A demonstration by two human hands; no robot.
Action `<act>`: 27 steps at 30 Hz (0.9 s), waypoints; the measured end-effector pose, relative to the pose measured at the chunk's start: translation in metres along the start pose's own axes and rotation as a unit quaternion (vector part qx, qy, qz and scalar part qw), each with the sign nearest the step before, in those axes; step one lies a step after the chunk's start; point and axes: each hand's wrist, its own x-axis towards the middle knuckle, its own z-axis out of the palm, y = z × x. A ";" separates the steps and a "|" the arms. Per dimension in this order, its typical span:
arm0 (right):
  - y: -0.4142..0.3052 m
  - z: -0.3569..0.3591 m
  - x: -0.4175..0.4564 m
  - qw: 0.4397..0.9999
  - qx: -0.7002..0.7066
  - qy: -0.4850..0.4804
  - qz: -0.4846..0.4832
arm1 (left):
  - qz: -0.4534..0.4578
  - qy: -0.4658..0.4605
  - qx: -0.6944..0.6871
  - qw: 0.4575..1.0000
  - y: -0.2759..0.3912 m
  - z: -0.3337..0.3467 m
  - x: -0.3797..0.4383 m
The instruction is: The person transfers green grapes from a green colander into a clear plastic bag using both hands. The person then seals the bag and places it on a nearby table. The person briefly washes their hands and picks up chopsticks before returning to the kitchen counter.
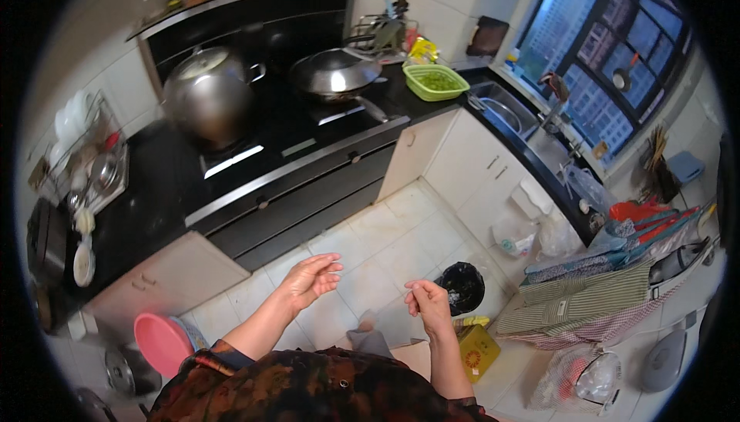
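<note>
My left hand (312, 278) is held above the tiled floor, empty, with its fingers apart and slightly bent. To its right, my right hand (426, 302) is also in the air with curled fingers; whether they are fully closed is unclear, and nothing shows in it. A black-lined trash bin (466, 289) stands on the floor just beyond the right hand. Ahead, a large steel pot (209, 89) with a lid stands on the left of the black cooktop. A wok (335, 72) under a domed steel lid is on the right. A green plastic basket (436, 95) holds green vegetables beside the sink.
The sink (509, 107) lies under the window. A dish rack (110, 182) stands on the left counter. A pink basin (163, 345) and a yellow box (477, 352) are low on either side of me. Aprons (578, 300) hang at right. Cabinets (167, 271) line the floor.
</note>
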 end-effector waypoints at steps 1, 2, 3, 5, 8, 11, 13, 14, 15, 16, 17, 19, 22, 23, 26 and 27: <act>-0.004 -0.015 0.018 1.000 0.005 0.013 -0.002 | -0.012 -0.019 0.012 1.000 0.005 0.016 0.027; -0.009 -0.030 0.035 1.000 0.010 0.026 -0.004 | -0.019 -0.033 0.023 0.999 0.011 0.035 0.057; -0.010 -0.046 0.052 0.999 0.016 0.041 -0.005 | -0.027 -0.045 0.032 0.998 0.010 0.056 0.084; -0.016 -0.086 0.093 0.998 0.022 0.056 -0.018 | -0.039 -0.074 0.046 0.995 0.014 0.097 0.144; -0.040 -0.143 0.155 0.997 0.023 0.064 -0.036 | -0.048 -0.100 0.074 0.991 0.026 0.171 0.230; -0.080 -0.195 0.222 0.997 0.003 0.065 -0.049 | -0.060 -0.085 0.106 0.989 0.035 0.240 0.307; -0.111 -0.227 0.262 0.997 -0.018 0.067 -0.043 | -0.057 -0.092 0.120 0.987 0.041 0.286 0.355; -0.125 -0.237 0.284 0.996 -0.024 0.067 -0.053 | -0.053 -0.099 0.126 0.986 0.050 0.307 0.380; -0.137 -0.253 0.306 0.995 -0.037 0.067 -0.060 | -0.054 -0.108 0.128 0.984 0.054 0.328 0.410; -0.148 -0.268 0.320 0.994 -0.050 0.070 -0.066 | -0.058 -0.105 0.130 0.984 0.057 0.351 0.433; -0.161 -0.282 0.339 0.993 -0.062 0.073 -0.074 | -0.061 -0.108 0.134 0.983 0.059 0.369 0.459; -0.176 -0.306 0.380 0.990 -0.077 0.082 -0.084 | -0.063 -0.108 0.142 0.982 0.066 0.404 0.513; -0.198 -0.339 0.441 0.987 -0.078 0.107 -0.091 | -0.059 -0.118 0.155 0.979 0.082 0.440 0.592; -0.208 -0.350 0.460 0.986 -0.081 0.116 -0.093 | -0.057 -0.124 0.156 0.978 0.087 0.451 0.618; -0.245 -0.386 0.515 0.979 -0.072 0.169 -0.084 | -0.062 -0.140 0.137 0.979 0.113 0.483 0.692; -0.251 -0.395 0.535 0.977 -0.071 0.183 -0.084 | -0.060 -0.138 0.131 0.980 0.117 0.490 0.723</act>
